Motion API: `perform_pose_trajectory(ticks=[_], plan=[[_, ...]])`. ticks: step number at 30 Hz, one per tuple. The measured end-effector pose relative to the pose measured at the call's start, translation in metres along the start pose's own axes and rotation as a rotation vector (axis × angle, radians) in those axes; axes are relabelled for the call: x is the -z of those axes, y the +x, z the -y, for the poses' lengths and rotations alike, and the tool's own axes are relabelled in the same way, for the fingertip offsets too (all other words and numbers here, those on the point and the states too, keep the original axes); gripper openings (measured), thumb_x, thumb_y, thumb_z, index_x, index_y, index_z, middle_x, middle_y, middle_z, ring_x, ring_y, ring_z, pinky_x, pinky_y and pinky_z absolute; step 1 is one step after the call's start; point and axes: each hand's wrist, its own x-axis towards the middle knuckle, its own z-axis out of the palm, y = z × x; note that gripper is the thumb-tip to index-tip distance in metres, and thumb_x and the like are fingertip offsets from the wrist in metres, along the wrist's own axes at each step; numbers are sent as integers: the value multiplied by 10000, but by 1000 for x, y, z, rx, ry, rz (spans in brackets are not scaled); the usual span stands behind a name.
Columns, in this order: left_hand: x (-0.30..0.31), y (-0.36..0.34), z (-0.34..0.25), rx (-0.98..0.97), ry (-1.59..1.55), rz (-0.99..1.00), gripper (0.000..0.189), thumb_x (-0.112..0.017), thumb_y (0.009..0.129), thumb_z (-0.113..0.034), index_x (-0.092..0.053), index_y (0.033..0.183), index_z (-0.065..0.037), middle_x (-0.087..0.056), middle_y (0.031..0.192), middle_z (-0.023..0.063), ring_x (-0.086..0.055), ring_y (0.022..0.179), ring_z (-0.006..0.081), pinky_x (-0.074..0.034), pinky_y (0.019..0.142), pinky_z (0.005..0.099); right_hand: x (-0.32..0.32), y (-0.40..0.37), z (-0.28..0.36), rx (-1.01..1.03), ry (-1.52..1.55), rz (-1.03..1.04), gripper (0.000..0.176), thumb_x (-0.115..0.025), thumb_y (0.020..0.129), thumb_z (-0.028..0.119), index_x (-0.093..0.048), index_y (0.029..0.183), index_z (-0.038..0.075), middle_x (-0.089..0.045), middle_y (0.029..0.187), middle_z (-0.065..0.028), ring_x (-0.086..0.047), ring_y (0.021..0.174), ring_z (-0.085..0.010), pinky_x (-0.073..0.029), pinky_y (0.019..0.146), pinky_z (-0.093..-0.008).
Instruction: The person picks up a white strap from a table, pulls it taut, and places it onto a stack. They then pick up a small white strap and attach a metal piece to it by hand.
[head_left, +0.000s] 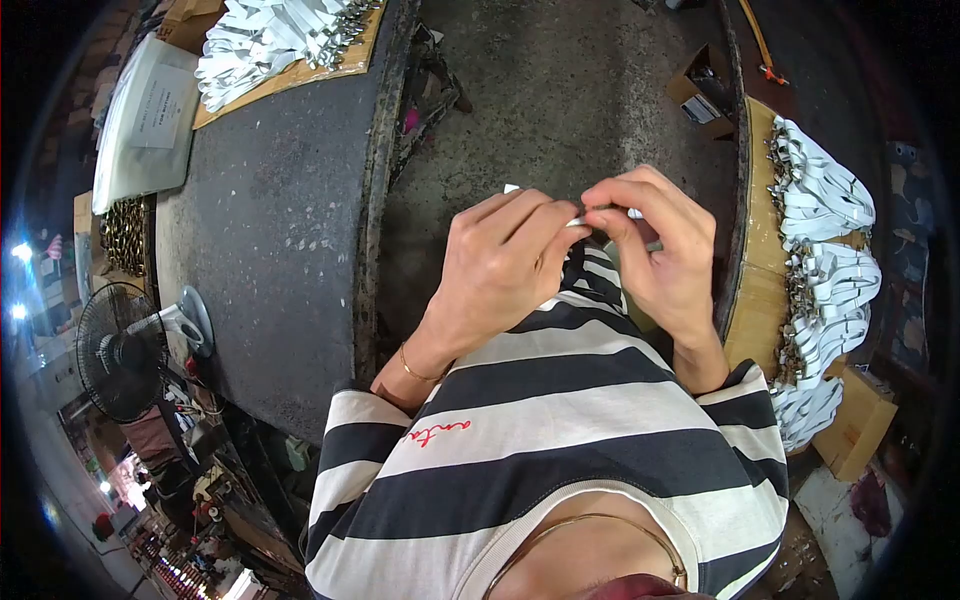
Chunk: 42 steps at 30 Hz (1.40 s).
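In front of the striped shirt, my left hand [510,245] is closed, its thumb and finger pinching a narrow white strap [574,222]. A white end shows above its knuckles. My right hand [665,245] faces it with thumb and index finger pinched around a small metal-looking piece [600,208], too small to name surely. A bit of white also shows behind the right fingers. The fingertips of both hands nearly meet, and the fingers hide most of what is between them.
Bundles of white straps with metal ends [825,190] lie on cardboard at the right; another pile [270,45] sits on the dark table [270,230] at the left. A clear plastic bag [150,120], a fan [125,350] and an open carton [703,90] are around.
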Motion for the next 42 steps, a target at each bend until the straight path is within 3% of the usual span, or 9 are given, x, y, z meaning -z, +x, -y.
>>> perform_pose_trajectory(ticks=[5, 8, 12, 17, 19, 24, 34, 39, 42], plan=[[14, 3, -3, 191, -255, 0, 227, -742, 749, 13, -599, 924, -9, -671, 808, 104, -680, 727, 265, -529, 614, 331, -11, 6, -5, 250, -104, -124, 176, -698, 761, -70, -622, 915, -33, -645, 839, -132, -619, 679, -276, -499, 595, -327], [28, 0, -6, 363, -353, 52, 293, -742, 763, 31, -555, 986, 3, -682, 867, 114, -681, 775, 192, -533, 673, 292, -3, 12, 5, 68, 162, 70, 173, -701, 762, -64, -623, 912, -25, -651, 842, -142, -647, 710, -291, -519, 605, -339], [31, -9, 4, 367, -573, -11, 353, -739, 755, 104, -493, 989, 9, -614, 1014, 128, -640, 870, 117, -537, 722, 248, 1, 21, 6, 269, 50, 250, 210, -720, 730, -46, -628, 917, -24, -664, 855, -154, -668, 710, -308, -530, 605, -341], [61, -25, 5, 484, -504, 3, 292, -743, 781, 4, -541, 991, -8, -599, 799, 61, -678, 719, 147, -503, 635, 257, -20, 23, 9, 401, 93, 248, 236, -730, 678, -54, -634, 892, -26, -669, 837, -152, -650, 679, -295, -513, 580, -342], [77, -27, 4, 522, -577, 116, 267, -720, 797, 85, -550, 997, 38, -619, 963, 128, -636, 813, 118, -535, 707, 237, -27, 26, 9, 448, 114, 219, 225, -729, 662, -66, -639, 866, -32, -679, 837, -155, -633, 652, -281, -495, 559, -333], [112, -30, 12, 618, -854, 180, 274, -716, 835, 33, -610, 1074, 114, -700, 925, 187, -700, 871, 186, -552, 768, 266, -40, 40, -10, 296, 520, 340, 84, -705, 830, 39, -656, 835, -29, -685, 756, -151, -659, 693, -227, -516, 751, -413], [146, -32, 15, 256, -736, 259, 218, -629, 861, 58, -648, 1078, 73, -726, 797, 111, -688, 763, 111, -516, 676, 217, -77, 63, -23, 90, 1079, 609, 84, -710, 807, -10, -630, 829, 1, -671, 756, -125, -678, 757, -244, -515, 881, -463], [149, -23, 38, 104, -686, 539, 322, -627, 824, 60, -654, 1145, 48, -739, 831, 143, -695, 727, 113, -514, 648, 222, -110, 85, -20, -39, 1349, 896, 165, -772, 773, 26, -617, 821, -5, -672, 793, -117, -658, 800, -202, -529, 868, -404], [143, -26, 34, -4, -595, 346, 390, -654, 724, 89, -710, 1094, -20, -727, 801, 118, -700, 684, 174, -530, 625, 251, -130, 93, -17, -58, 1454, 1006, 185, -788, 775, 42, -616, 826, -7, -675, 815, -116, -649, 801, -203, -518, 813, -375]])
